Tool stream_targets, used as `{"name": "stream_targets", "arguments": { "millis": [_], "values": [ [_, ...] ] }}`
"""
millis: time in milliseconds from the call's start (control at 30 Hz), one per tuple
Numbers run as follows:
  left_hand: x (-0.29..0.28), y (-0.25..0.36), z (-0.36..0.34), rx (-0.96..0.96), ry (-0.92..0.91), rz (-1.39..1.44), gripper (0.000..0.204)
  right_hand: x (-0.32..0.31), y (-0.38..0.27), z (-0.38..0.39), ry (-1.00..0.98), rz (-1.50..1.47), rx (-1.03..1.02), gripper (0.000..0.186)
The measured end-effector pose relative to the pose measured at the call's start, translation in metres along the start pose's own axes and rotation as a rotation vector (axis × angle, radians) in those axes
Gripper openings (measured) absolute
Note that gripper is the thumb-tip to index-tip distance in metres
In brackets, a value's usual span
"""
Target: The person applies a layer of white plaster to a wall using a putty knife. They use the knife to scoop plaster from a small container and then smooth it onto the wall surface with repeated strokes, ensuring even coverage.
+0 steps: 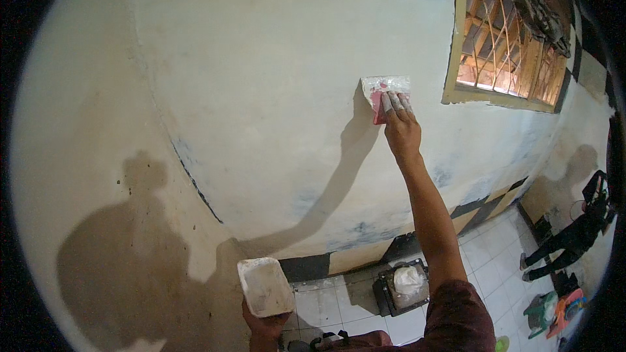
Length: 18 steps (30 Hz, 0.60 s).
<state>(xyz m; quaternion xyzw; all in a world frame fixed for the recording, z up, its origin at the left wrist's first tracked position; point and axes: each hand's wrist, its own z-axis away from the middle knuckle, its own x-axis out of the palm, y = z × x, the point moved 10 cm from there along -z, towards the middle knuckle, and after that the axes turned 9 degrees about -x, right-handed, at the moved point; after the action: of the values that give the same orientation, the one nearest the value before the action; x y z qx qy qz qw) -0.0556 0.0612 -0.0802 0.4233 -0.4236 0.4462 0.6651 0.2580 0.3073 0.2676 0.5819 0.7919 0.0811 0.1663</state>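
My right hand (400, 124) is stretched up and closed round a wide putty knife (380, 96) with a pinkish-red handle part. White paste smears its blade and my fingertips. The blade lies against the pale wall (261, 78), left of the window. Low on the left, my left hand (266, 322) grips a shallow white rectangular tub (266, 287) from beneath. Whitish residue coats the tub's inside, and its open side is turned toward me. Most of the left fingers are hidden under the tub.
A window (456, 45) with a yellowish frame and grille sits upper right. Dark and tan checks run along the wall's foot. A black stool (385, 290) bears a white bundle (409, 281) on the tiled floor (319, 306). Far right, another person (574, 238) stands near green and orange things.
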Motion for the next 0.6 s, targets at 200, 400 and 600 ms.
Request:
{"name": "stream_targets", "arguments": {
  "millis": [200, 400, 600],
  "values": [
    [0.011, 0.004, 0.000, 0.031, -0.012, 0.017, 0.067, 0.006, -0.008, -0.004, -0.097, -0.070, 0.046, 0.045],
    [0.017, -0.009, -0.019, -0.027, -0.011, 0.046, 0.066, 0.030, -0.025, 0.084, -0.248, -0.028, -0.021, 0.041],
    [0.029, -0.010, -0.020, -0.055, -0.062, 0.043, 0.067, -0.007, 0.042, 0.115, -0.576, -0.212, 0.648, 0.026]
  ]
}}
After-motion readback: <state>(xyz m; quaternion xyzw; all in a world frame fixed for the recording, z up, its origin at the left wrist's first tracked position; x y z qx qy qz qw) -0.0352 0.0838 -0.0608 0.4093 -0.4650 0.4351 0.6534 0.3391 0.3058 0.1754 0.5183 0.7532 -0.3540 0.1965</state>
